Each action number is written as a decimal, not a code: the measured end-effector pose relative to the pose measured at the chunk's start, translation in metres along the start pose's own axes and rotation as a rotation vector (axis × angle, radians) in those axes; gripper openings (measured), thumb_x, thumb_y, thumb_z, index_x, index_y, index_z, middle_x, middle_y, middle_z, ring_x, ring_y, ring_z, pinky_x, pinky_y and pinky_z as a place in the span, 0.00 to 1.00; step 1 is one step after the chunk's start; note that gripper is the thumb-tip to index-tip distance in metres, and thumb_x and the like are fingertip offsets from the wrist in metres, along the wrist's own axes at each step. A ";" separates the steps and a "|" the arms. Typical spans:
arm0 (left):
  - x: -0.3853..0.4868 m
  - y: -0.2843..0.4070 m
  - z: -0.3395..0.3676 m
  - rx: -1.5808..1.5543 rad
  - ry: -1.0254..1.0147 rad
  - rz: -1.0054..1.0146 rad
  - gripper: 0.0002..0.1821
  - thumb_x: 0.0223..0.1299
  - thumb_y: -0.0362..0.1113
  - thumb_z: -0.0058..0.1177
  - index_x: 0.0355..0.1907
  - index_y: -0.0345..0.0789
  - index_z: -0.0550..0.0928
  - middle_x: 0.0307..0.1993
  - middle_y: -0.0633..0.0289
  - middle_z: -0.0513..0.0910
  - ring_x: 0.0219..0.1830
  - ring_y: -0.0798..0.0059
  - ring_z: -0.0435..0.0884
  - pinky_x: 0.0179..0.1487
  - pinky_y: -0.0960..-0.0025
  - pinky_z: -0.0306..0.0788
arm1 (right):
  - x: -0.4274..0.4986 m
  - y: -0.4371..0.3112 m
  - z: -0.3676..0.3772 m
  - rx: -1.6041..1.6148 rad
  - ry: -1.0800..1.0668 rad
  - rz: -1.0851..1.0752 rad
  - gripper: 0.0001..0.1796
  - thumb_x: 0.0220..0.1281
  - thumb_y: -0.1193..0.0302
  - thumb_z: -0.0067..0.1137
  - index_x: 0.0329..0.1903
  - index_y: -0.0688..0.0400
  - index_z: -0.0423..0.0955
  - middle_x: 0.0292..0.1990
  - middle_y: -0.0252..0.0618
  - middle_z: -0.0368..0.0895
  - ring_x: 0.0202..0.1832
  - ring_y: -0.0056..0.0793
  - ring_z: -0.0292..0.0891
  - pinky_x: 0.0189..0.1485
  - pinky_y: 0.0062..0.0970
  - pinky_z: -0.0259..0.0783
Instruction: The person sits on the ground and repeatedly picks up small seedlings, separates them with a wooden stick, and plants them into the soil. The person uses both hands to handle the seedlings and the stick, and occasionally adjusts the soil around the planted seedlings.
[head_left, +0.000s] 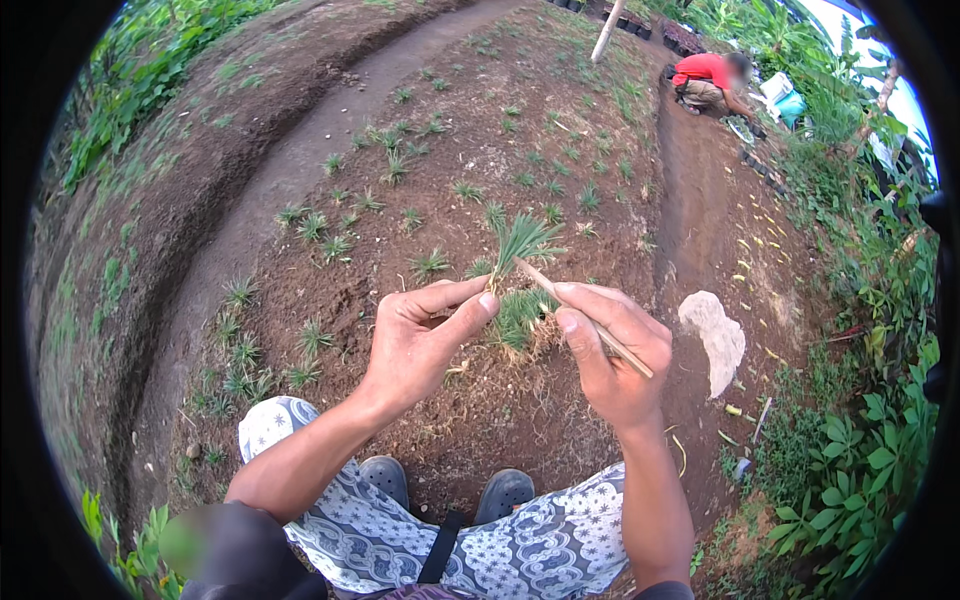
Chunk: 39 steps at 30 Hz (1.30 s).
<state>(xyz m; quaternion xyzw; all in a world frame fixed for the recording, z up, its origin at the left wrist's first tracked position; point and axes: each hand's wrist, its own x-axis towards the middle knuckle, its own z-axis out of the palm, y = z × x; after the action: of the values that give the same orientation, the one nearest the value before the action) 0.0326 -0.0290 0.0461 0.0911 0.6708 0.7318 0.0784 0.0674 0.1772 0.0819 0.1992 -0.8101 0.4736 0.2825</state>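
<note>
My left hand (424, 330) pinches a small tuft of green grass-like seedling (521, 241) at its pale base between thumb and fingertips. In my right hand (619, 337) is a thin wooden stick (616, 348), gripped like a pencil, its tip close to the leaves; whether it touches them I cannot tell. Below both hands, a clump of uprooted seedlings (521, 319) lies on the brown soil with pale, tangled roots (536, 345) showing. My patterned trousers (517, 547) and grey clogs (504, 495) show beneath my arms.
Tufts of the same plant (311, 225) dot the soil bed (442, 217). A pale rock-like lump (712, 337) lies on the right-hand path (690, 217). A co-worker in a red shirt (701, 69) crouches at the far right near bags (789, 105). A pole (607, 31) stands at the back.
</note>
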 end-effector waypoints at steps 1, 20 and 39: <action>0.000 0.000 0.000 0.006 -0.001 -0.007 0.15 0.68 0.34 0.63 0.54 0.31 0.87 0.40 0.61 0.89 0.40 0.83 0.83 0.46 0.74 0.77 | 0.001 0.001 -0.001 -0.021 0.030 0.000 0.09 0.61 0.80 0.68 0.45 0.66 0.84 0.39 0.49 0.89 0.40 0.36 0.88 0.40 0.28 0.81; 0.003 -0.005 0.000 -0.080 -0.028 -0.070 0.16 0.70 0.38 0.61 0.55 0.32 0.86 0.40 0.64 0.89 0.39 0.85 0.81 0.43 0.77 0.77 | 0.004 0.005 -0.003 -0.135 -0.122 -0.109 0.11 0.57 0.80 0.68 0.45 0.64 0.84 0.39 0.47 0.89 0.39 0.38 0.86 0.41 0.32 0.80; 0.004 -0.011 0.001 -0.086 -0.015 -0.083 0.16 0.76 0.41 0.53 0.55 0.33 0.84 0.39 0.66 0.87 0.40 0.86 0.81 0.43 0.73 0.78 | 0.011 0.012 -0.009 -0.335 0.124 -0.219 0.10 0.62 0.78 0.65 0.46 0.64 0.84 0.39 0.47 0.89 0.39 0.39 0.86 0.41 0.33 0.79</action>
<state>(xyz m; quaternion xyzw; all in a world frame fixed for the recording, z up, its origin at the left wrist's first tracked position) 0.0284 -0.0258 0.0355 0.0652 0.6413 0.7554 0.1177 0.0545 0.1898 0.0847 0.2066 -0.8322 0.3100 0.4108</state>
